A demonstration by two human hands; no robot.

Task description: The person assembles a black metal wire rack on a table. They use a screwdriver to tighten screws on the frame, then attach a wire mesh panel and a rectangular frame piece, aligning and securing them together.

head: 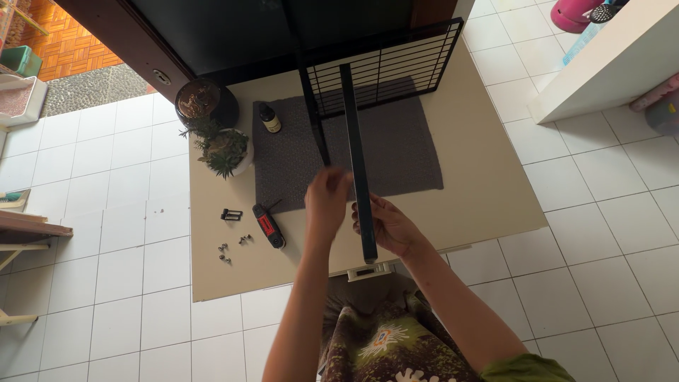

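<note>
A long dark metal bar (356, 141) runs from a black wire grid panel (396, 67) down toward me. My right hand (389, 228) grips the bar near its lower end. My left hand (327, 201) is closed just left of the bar, at the end of a thinner black rod (315, 117); whether the fingers pinch the rod or a small part is hidden. Both hands hover over the front edge of a grey mat (417, 152) on a beige table (488, 184).
On the table's left lie a red-and-black tool (269, 226), a small black bracket (231, 214), several loose screws (233, 249), a potted plant (225, 150), a dark bottle (269, 118) and a round dark pot (200, 99). White tiled floor surrounds the table; a white counter (615, 56) stands at right.
</note>
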